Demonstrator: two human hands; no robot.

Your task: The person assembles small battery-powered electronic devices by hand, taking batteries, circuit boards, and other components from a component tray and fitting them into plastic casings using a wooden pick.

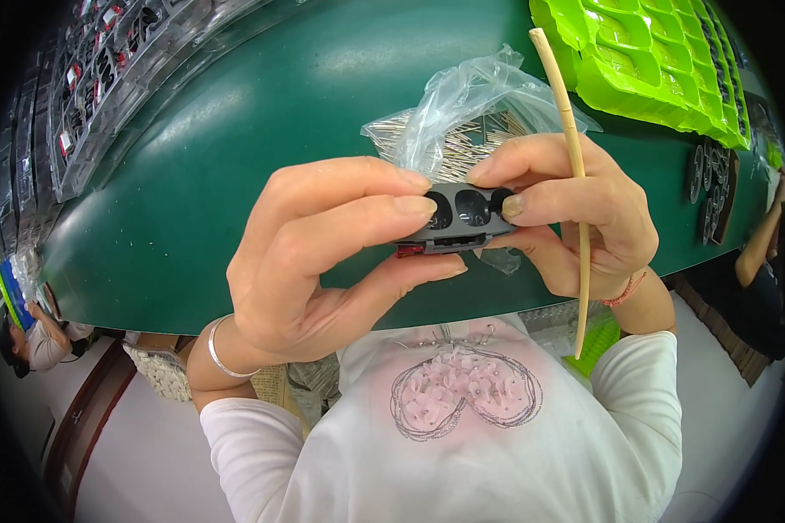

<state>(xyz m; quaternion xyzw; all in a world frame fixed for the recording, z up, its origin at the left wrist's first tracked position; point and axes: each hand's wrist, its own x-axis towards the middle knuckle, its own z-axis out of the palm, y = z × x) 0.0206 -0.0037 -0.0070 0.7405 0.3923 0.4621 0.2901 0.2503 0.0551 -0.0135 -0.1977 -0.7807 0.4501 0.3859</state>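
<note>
Between both hands, just above the table's near edge, is a small black plastic housing (472, 209) with rounded hollows along its face and a red piece (409, 250) at its lower left. My left hand (323, 253) pinches its left end, fingers on top and thumb beneath. My right hand (584, 209) grips the right end, with a fingertip over the last hollow. A thin bamboo-like stick (556, 78) is also tucked between the right hand's fingers, reaching past it at both ends. Just beyond the housing, a clear plastic bag (462, 91) lies with many thin metal pins (467, 155).
A bright green compartment tray (624, 65) sits at the far right, with dark parts in its outer cells. Grey trays (78, 166) of black and red parts line the left. Dark ring-like parts (711, 183) lie at the right edge. Other people (48, 336) sit at both sides.
</note>
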